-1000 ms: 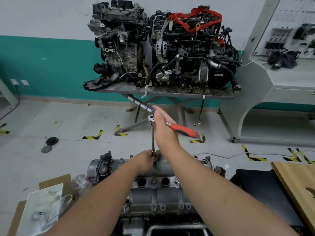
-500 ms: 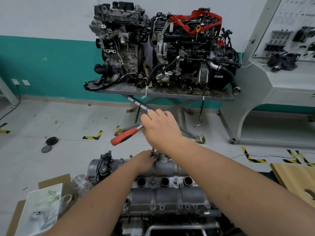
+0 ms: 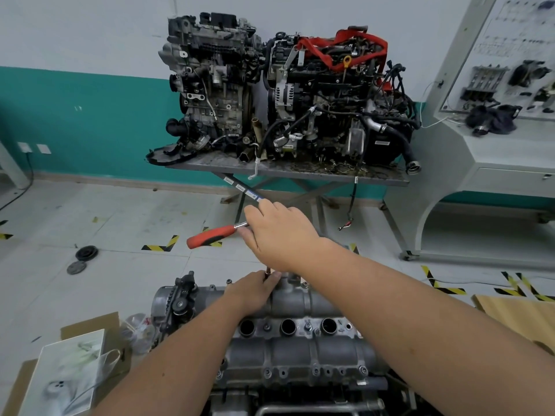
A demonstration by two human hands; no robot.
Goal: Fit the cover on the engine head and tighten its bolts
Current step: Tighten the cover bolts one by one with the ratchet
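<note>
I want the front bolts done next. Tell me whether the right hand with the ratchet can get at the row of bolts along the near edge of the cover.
Probably yes. The near bolts sit bare on the cover. The right hand and ratchet are at the far edge, where the left hand steadies the extension.

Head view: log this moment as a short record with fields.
tool: ratchet wrench, red handle pointing left
right hand: covers the ratchet head, turning it
left hand: pinches the extension bar low down, at the far edge of the cover
cover: seated on the engine head, three round wells showing
front bolts: in their holes along the near flange
</note>
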